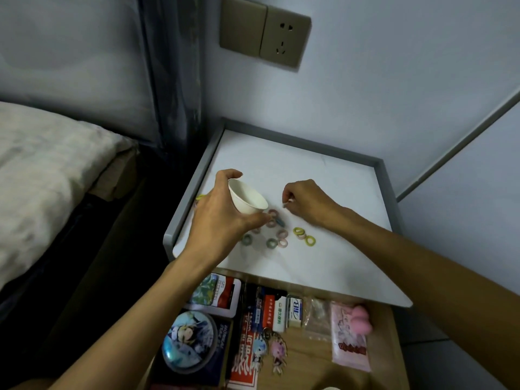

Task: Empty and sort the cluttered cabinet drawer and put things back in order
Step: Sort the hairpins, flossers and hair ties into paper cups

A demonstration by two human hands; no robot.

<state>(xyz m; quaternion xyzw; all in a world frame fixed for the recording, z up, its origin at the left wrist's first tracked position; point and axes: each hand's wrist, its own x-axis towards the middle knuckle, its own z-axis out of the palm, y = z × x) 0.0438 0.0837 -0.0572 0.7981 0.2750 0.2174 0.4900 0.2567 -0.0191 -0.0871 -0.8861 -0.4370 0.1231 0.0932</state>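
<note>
Left hand (222, 212) curls round a small white paper cup (246, 197), tipped sideways just above the white cabinet top (323, 178). Right hand (305, 202) pinches a tiny pale item (286, 204), too small to name. Coloured hair ties (281, 234) lie scattered beneath the cup, and the open drawer (309, 361) below sits crowded with packets.

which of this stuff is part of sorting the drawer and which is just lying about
Part of the job: white cup in left hand; small coloured rings on the cabinet top; small pale item pinched by right hand; open drawer with round badge, eraser, keychains.
Just there: wall socket; bed.
</note>
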